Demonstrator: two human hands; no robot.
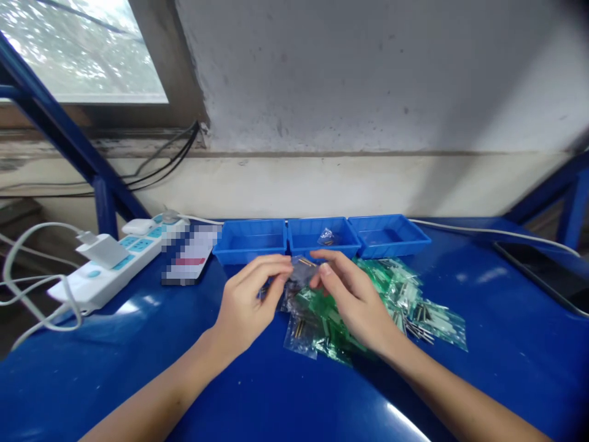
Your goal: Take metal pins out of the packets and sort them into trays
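Note:
Between my hands is a small clear plastic bag (301, 270) with a few thin brass-coloured pieces inside. My left hand (251, 298) pinches the bag's left edge between thumb and fingers. At its right side, my right hand (352, 291) has thumb and curled fingers closed on the edge, though the exact contact is partly hidden. Below and to the right lies a pile of small green plastic bags (386, 279), some showing thin metal pins. Another clear bag (301, 334) with brass-coloured pieces rests at the pile's front left.
Behind the hands stand a left blue bin (251, 236), a middle blue bin (299, 233) holding a small clear bag (327, 236), and a right blue bin (391, 245). A white power strip (99, 282) with cables lies left, beside a partly blurred card (191, 255). A dark phone (543, 276) is right.

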